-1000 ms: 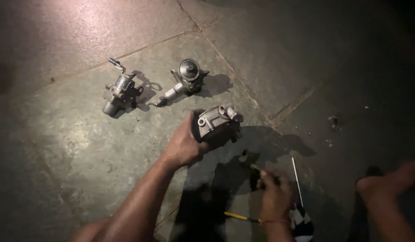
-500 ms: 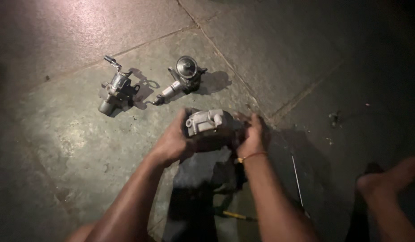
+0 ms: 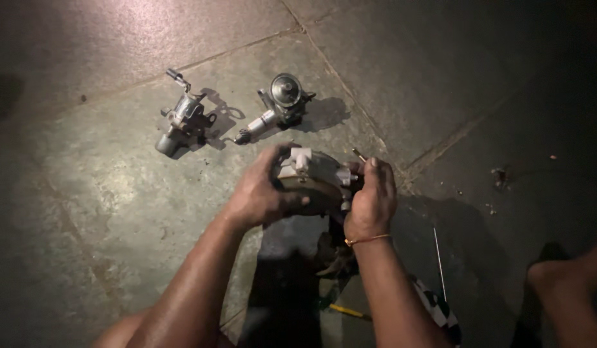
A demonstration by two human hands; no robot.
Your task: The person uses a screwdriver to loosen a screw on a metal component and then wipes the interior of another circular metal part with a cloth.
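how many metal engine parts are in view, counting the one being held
3. One metal part is gripped between the left hand and right hand. Two lie on the stone floor beyond: one far left, one centre. More may sit hidden in the dark.

No packages, labels, signs or screens in view.
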